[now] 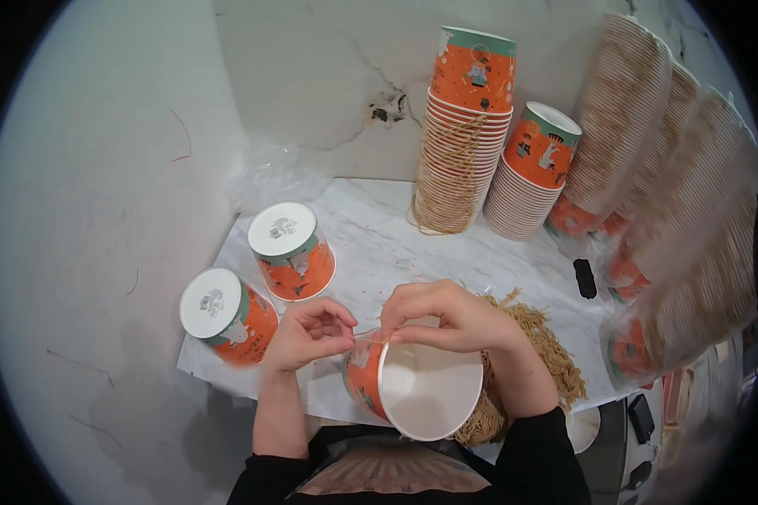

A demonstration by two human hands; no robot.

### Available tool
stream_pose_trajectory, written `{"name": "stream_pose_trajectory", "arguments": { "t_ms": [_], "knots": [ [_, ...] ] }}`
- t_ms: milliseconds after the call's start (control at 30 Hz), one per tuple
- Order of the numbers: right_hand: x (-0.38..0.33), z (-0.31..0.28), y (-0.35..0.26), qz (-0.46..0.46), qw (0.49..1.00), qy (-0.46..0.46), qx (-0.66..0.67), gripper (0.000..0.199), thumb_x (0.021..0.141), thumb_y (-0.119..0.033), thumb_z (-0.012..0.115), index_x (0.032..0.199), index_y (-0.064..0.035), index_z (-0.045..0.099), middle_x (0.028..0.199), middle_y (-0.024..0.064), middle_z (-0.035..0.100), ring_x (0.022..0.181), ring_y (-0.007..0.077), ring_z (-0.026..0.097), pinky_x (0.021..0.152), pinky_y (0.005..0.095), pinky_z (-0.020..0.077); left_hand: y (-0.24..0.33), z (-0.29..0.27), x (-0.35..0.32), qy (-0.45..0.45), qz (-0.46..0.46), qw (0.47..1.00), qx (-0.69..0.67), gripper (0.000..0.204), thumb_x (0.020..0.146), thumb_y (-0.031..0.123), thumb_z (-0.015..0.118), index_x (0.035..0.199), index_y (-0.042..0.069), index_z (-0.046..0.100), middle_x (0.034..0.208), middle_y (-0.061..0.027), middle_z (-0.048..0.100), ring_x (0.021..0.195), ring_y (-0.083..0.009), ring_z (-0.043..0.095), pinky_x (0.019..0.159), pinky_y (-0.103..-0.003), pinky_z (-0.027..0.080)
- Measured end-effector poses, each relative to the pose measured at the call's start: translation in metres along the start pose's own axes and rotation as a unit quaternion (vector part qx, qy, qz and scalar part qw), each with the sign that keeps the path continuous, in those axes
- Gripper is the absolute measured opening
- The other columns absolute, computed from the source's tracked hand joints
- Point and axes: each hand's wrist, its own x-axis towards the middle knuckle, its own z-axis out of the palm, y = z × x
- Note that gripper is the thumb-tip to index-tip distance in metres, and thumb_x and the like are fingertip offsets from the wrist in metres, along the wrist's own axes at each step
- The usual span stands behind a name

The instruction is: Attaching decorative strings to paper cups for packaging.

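An orange paper bucket (364, 379) lies tipped close to my body, its white open mouth turned toward the right. At its upper rim, my left hand (310, 335) pinches a thin tan cord (369, 340) between thumb and fingertips. On the other side of that short span, my right hand (442, 318) is closed on the cord right against the rim. Whether the cord passes through the bucket's wall is hidden by the fingers. Beside my right forearm lies a heap of tan cords (552, 349), partly covered by the arm.
Two lidded orange buckets (293, 252) stand at the left. Behind are a tall bucket stack (455, 160) draped with cords and a shorter stack (526, 198). Plastic-wrapped bucket stacks (640, 160) crowd the right. A small black object (584, 279) rests on the marbled tabletop (366, 223).
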Motion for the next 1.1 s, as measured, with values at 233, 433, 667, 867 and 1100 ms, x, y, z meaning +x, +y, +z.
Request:
{"name": "stream_pose_trajectory", "arguments": {
  "t_ms": [233, 433, 667, 867, 1100],
  "knots": [
    [0.006, 0.004, -0.003, -0.024, 0.998, -0.003, -0.053, 0.011, 0.092, -0.013, 0.070, 0.095, -0.0024, 0.071, 0.095, 0.0074, 0.069, 0.094, 0.0221, 0.065, 0.083, 0.0333, 0.0498, 0.013, 0.013, 0.018, 0.296, 0.132, 0.933, 0.159, 0.035, 0.073, 0.005, 0.085, 0.100, 0.001, 0.063, 0.089, -0.0037, 0.061, 0.076, -0.0098, 0.062, 0.070, -0.025, 0.053],
    [0.003, -0.001, 0.006, 0.025, 0.999, 0.022, -0.040, 0.011, 0.092, -0.012, 0.068, 0.096, -0.0016, 0.071, 0.095, 0.0079, 0.068, 0.092, 0.0225, 0.064, 0.083, 0.0329, 0.0493, 0.019, 0.030, -0.001, 0.123, -0.008, 0.882, 0.454, 0.047, 0.080, 0.011, 0.080, 0.119, 0.006, 0.053, 0.110, -0.0095, 0.051, 0.101, -0.0216, 0.061, 0.081, -0.035, 0.054],
    [0.004, -0.003, 0.008, 0.011, 0.999, 0.032, -0.043, 0.013, 0.092, -0.012, 0.066, 0.099, -0.0014, 0.071, 0.091, 0.0110, 0.068, 0.086, 0.0251, 0.065, 0.078, 0.0337, 0.0504, 0.024, 0.042, -0.032, 0.096, 0.001, 0.970, 0.223, 0.015, 0.096, 0.005, 0.060, 0.108, -0.001, 0.067, 0.101, -0.0043, 0.063, 0.090, -0.0108, 0.059, 0.076, -0.024, 0.049],
    [0.002, 0.003, -0.005, 0.017, 0.996, 0.057, -0.067, 0.014, 0.091, -0.012, 0.067, 0.098, -0.0012, 0.071, 0.090, 0.0110, 0.067, 0.085, 0.0257, 0.065, 0.077, 0.0338, 0.0501, 0.015, 0.063, -0.030, 0.160, -0.026, 0.974, 0.159, 0.022, 0.100, 0.010, 0.058, 0.116, 0.000, 0.070, 0.104, -0.0067, 0.063, 0.090, -0.0137, 0.061, 0.080, -0.026, 0.049],
    [-0.003, 0.004, -0.010, 0.028, 0.994, 0.067, -0.082, 0.012, 0.088, -0.007, 0.072, 0.099, -0.0016, 0.073, 0.095, 0.0096, 0.067, 0.091, 0.0224, 0.064, 0.081, 0.0315, 0.0502, 0.002, 0.076, -0.019, 0.189, 0.040, 0.972, 0.135, 0.028, 0.102, 0.011, 0.056, 0.126, 0.002, 0.066, 0.116, -0.0074, 0.061, 0.088, -0.0080, 0.058, 0.071, -0.021, 0.047]
  ]
}}
